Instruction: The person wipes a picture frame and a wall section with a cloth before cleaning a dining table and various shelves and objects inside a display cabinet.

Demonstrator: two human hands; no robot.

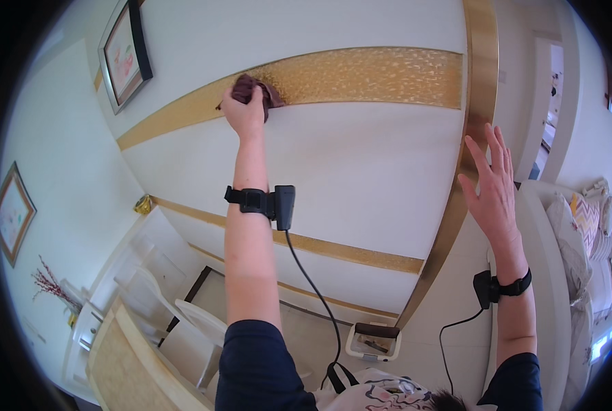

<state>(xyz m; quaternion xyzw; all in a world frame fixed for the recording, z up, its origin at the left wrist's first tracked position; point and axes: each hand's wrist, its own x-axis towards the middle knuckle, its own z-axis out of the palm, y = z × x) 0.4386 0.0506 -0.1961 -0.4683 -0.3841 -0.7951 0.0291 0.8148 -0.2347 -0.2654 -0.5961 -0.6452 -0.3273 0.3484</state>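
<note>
My left hand [244, 113] grips a bunched dark brown cloth [270, 95] and presses it against a gold textured strip [362, 77] on the white wall [347, 159]. Part of the cloth hangs just below the strip's lower edge. Raised at the right, my right hand [493, 180] holds nothing, its fingers spread. It is nearest to the brushed gold metal trim [478, 123] at the wall's edge; whether it touches the trim I cannot tell. Each forearm wears a black strap with a cabled device.
Two framed pictures [126, 56] hang at the left. Below are a table [131, 359], white chairs [185, 354] and a white basket [373, 354] on the floor. A cushioned sofa [532, 246] stands at the right. A small gold ornament [142, 204] sits near the wall corner.
</note>
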